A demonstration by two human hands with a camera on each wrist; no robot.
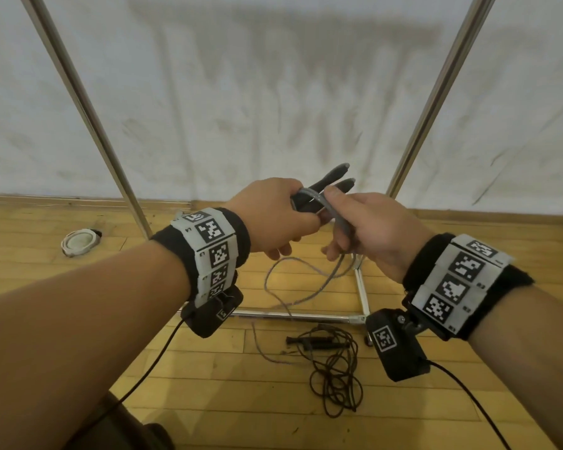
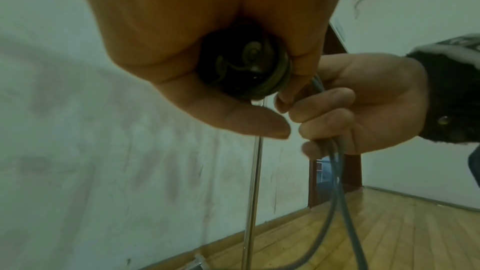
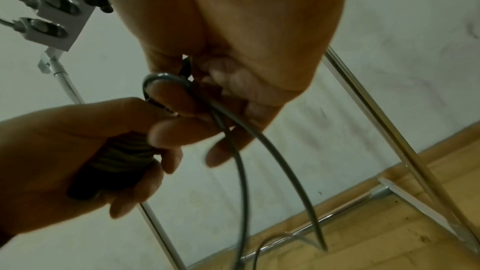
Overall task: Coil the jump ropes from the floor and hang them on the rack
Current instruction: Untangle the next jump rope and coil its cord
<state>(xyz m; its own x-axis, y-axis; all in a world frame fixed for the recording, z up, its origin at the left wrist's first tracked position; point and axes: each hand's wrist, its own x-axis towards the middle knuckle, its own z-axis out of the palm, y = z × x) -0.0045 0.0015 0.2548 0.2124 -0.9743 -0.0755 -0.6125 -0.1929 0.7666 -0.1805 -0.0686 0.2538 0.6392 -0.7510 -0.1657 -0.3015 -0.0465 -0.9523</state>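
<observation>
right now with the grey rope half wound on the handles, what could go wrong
The grey rope hangs from the right hand in loose loops down to the floor near the rack base bar; pulling more in might snag it there. The left hand grips both handles together, so wraps could slip off their ends. The black rope lies tangled below and could catch the trailing tail.

White round fitting; stained wall

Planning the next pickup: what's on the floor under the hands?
A slack grey rope hangs from the hands to the floor, crossing the rack's base bar. A tangled black rope lies nearer. The forearms cover the rest.
</observation>
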